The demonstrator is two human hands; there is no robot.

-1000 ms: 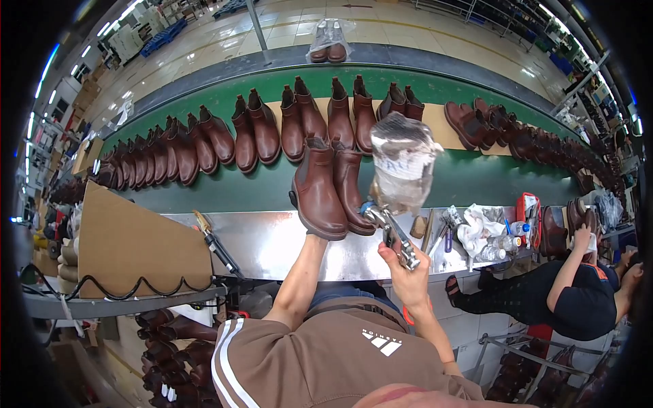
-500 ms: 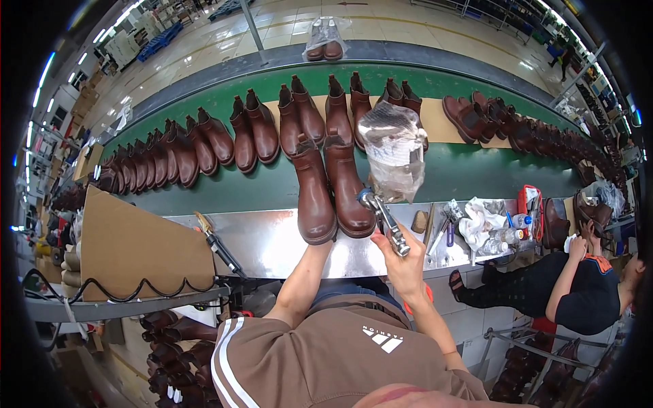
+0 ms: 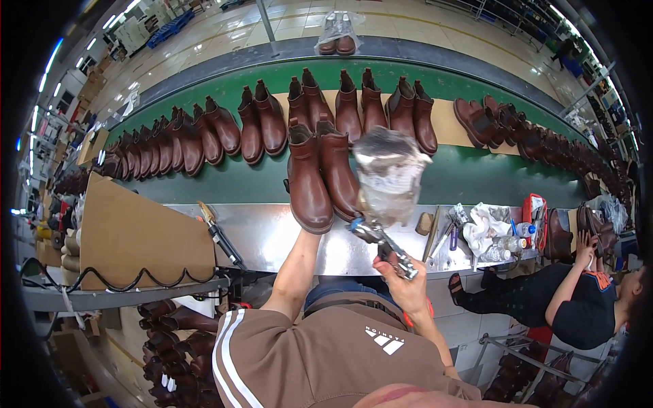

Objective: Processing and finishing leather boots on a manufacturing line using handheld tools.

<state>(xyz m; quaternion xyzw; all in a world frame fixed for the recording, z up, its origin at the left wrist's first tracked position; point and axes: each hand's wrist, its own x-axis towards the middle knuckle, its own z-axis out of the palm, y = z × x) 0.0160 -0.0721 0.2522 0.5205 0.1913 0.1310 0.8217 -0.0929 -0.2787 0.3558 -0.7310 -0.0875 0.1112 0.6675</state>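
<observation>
A pair of brown ankle boots (image 3: 311,183) is held up in front of me, toes toward me, above the near edge of the green bench. My left forearm (image 3: 296,275) runs up behind the toes. The boots hide the left hand's fingers, but they rest on that hand. In my right hand (image 3: 407,285) is a metal spray gun (image 3: 381,246), fingers wrapped round its handle. Its nozzle end lies just right of the right boot's toe. The cup (image 3: 388,178) on top is wrapped in stained, cloudy plastic and blurred by motion.
A long row of brown boots (image 3: 262,126) lines the green bench (image 3: 456,178). On the metal ledge (image 3: 265,238) lie a black-handled tool (image 3: 221,234), a purple-handled tool (image 3: 454,238), crumpled white cloth (image 3: 484,228) and plastic bottles. Cardboard (image 3: 139,234) stands at left. A co-worker (image 3: 578,292) is at right.
The spray gun has come down toward me, away from the boots' toes. The held boots have shifted slightly left and up. My view has turned a little, so the background sits further right.
</observation>
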